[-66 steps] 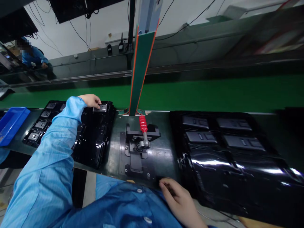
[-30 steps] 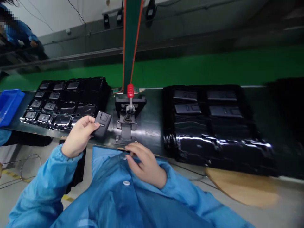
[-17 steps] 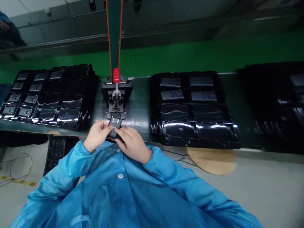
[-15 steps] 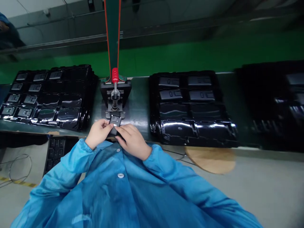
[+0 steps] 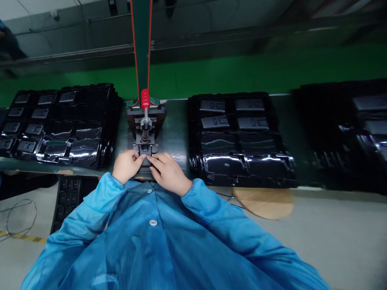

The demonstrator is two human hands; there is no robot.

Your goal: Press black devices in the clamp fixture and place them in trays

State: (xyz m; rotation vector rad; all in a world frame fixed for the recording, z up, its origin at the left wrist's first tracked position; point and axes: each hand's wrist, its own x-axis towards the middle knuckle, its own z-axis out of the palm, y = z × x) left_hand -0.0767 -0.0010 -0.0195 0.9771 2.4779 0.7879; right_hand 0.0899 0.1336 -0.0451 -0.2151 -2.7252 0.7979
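A small black plastic housing (image 5: 145, 162) lies in the front of a clamping fixture (image 5: 146, 141), partly covered by my fingers. My left hand (image 5: 127, 166) is closed, its thumb and curled fingers at the housing's left side and top. From the right, my right hand (image 5: 169, 172) has its fingertips on the same housing, thumb tucked near its lower edge. The two hands almost meet over it. Just beyond them stands the fixture's toggle clamp with a red handle (image 5: 145, 98) pointing up.
Left of the fixture, a stack of black trays (image 5: 87, 131) carries several grey-black housings. Another tray stack (image 5: 223, 141) at right holds more, and a third tray stack (image 5: 320, 133) is blurred farther right. A round wooden stool (image 5: 266, 203) sits below the bench edge.
The housing has gone from tilted in my fingers before the fixture to lying level in it. Both hands moved with it and now press at its top.
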